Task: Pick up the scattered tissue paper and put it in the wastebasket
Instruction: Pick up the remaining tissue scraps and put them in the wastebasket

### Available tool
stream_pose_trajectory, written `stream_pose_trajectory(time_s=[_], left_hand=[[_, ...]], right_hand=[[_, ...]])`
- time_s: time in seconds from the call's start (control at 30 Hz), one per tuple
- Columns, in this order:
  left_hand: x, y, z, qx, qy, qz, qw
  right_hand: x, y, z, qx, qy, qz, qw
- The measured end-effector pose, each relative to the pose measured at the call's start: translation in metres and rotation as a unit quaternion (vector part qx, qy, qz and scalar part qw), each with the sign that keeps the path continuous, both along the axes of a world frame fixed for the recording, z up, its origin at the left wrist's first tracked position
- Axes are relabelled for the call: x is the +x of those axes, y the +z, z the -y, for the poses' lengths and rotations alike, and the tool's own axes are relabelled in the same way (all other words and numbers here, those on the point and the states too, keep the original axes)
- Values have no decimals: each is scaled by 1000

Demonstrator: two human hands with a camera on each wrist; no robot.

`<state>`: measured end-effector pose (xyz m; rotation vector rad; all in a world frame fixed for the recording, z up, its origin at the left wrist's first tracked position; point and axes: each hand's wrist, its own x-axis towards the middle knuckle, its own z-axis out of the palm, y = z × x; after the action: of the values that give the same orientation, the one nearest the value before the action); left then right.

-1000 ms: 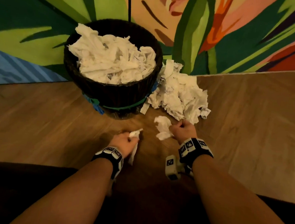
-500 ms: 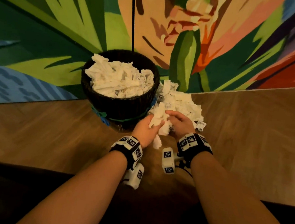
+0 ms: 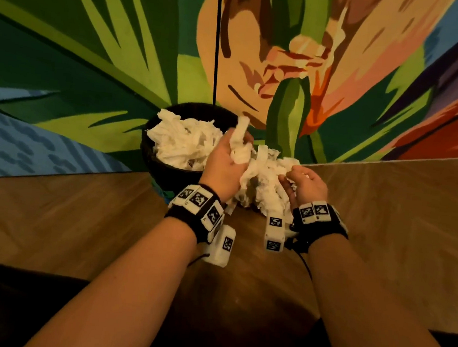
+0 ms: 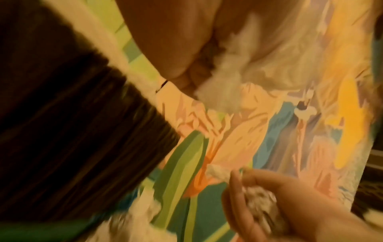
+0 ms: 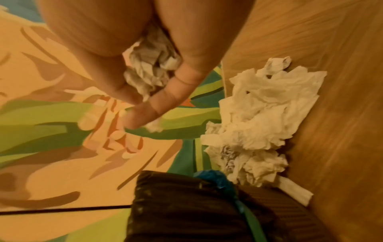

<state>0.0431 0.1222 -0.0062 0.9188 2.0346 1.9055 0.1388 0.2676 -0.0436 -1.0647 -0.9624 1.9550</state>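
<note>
Soft, crumpled tissue paper [image 3: 263, 176] is looking matt and wrinkly. The wastebasket [image 3: 167, 173] is showing dark woven ribbing; the floor [image 3: 385, 214] is gleaming smooth wood.

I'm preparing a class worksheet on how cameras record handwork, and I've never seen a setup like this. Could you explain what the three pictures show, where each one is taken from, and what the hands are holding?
No machine here: a person works with bare hands, wearing strapped-on cameras. The wide picture comes from a head camera looking down at both arms. The other two come from wrist cameras looking along each hand.

On the wooden floor, before a painted wall, stands a dark wastebasket heaped with tissue. Beside it lies a pile of loose tissue.

The left hand grips a tissue wad, raised near the basket's rim. The right hand holds a crumpled tissue, above the pile. The left wrist picture is blurred.
</note>
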Motion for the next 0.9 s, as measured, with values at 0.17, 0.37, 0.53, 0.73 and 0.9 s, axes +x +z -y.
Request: stream_pose_trajectory(time_s=[0.17,0.37,0.53,0.73,0.9], left_hand=[[-43,37,18,13,60,67,996],[-89,26,52,-223,73,-74,969],[-99,-1,64,-308,86,-111,941],[-111,-6,60,-341,153,-161,914],[-105,-6,53,-449,68,-167,875]], right_hand=[[-32,19,12,101,34,13,994],[-79,45,30,99,78,76,989],[-100,44,54,314,244,185,899],[-101,24,63,498,290,267,772],[-103,7,56,604,282,311,678]])
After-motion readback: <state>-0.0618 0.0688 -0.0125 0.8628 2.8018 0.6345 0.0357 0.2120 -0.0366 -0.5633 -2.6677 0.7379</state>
